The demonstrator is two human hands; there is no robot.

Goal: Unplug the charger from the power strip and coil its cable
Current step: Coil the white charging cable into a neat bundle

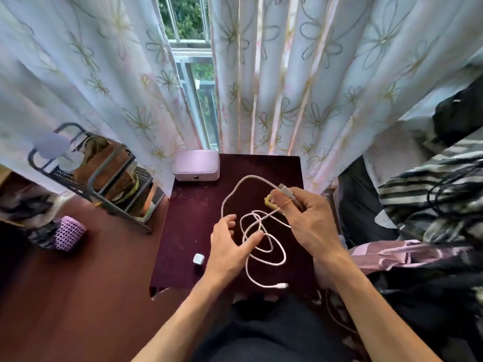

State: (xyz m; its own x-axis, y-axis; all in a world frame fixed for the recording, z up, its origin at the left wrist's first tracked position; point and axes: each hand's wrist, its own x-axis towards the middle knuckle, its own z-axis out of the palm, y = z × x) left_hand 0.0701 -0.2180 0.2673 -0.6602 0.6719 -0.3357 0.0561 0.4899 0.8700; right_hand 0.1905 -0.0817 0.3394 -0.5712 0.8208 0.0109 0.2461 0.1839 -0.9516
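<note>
several cable point(282, 253) loops, right hand point(311, 220) pinches end, left hand point(230, 246) spread (charger point(198, 258) near table point(193, 218) edge)

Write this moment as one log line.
step: coiling cable | right hand: pinches cable end | left hand: open, touching loops | charger: loose on table

A small bench point(183, 220) with a dark maroon top is sitting in the middle of the view. A closed pale pink case point(196, 165) is resting at its far left corner. A white cable point(281, 253) is lying in loose, overlapping loops across the right half of the top, one plug end pointing along the near edge, the other end being held raised at the far right. A white charger cube point(198, 258) is sitting apart from the cable, near the front left. To the left, a reddish wooden floor point(91, 288) is carrying a dark metal rack point(104, 184) and a pink perforated holder point(69, 233).
</note>
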